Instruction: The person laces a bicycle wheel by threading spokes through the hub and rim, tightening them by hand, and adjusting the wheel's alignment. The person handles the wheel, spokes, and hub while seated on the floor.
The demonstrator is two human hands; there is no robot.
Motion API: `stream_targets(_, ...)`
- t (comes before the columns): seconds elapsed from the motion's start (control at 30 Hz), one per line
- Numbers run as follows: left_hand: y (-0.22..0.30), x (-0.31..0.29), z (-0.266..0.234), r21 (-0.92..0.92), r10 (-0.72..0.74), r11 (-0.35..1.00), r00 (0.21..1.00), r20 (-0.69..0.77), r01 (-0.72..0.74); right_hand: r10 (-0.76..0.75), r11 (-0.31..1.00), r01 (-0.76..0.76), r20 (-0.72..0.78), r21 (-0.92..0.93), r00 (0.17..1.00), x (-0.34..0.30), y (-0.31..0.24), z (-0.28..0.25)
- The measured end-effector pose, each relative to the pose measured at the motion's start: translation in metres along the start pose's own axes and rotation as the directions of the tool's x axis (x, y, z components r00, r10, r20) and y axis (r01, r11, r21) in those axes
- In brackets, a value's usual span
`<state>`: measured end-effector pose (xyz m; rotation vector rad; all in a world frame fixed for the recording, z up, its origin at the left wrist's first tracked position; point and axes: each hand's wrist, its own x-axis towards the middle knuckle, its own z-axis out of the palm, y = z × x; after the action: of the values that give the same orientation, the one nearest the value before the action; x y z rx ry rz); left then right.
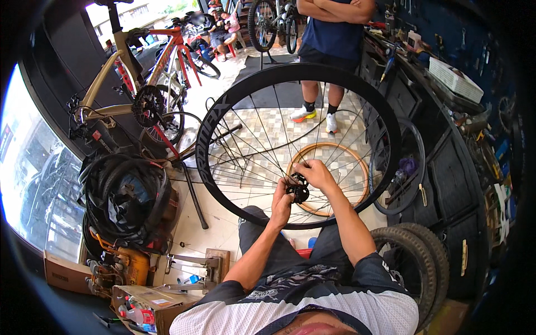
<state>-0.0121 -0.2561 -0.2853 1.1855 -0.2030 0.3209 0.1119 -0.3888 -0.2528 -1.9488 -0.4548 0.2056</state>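
A black, deep-rimmed bicycle wheel point(304, 72) stands tilted in front of me, with thin dark spokes running in to its black hub point(298, 193). My left hand point(281, 202) grips the hub from its left side, fingers curled against it. At the hub's upper right, my right hand point(317, 176) is closed, its thumb and fingertips pinched together beside the spokes. What those fingertips hold, if anything, is too small to make out. The wheel's lower edge rests near my lap.
A tan hoop-shaped rim point(365, 167) lies on the tiled floor beyond the spokes. Bikes and a frame point(103, 84) stand left, above piled tyres point(111, 184). A person point(333, 33) with folded arms stands ahead. A workbench with a white basket point(455, 80) lines the right.
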Motion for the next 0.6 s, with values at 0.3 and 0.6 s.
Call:
stream_targets(0.3, -0.004, 0.002, -0.003, -0.162, -0.006, 0.987, 1.000, -0.030, 0.001, 0.152, 0.949, -0.152, 0.021, 0.276, 0.988, 0.032, 0.010, 0.024)
stream_targets(0.6, 0.007, 0.002, 0.009, 0.101, 0.004, 0.995, 0.999, -0.051, 0.001, 0.148, 0.787, -0.116, -0.004, 0.606, 0.989, 0.034, 0.009, 0.020)
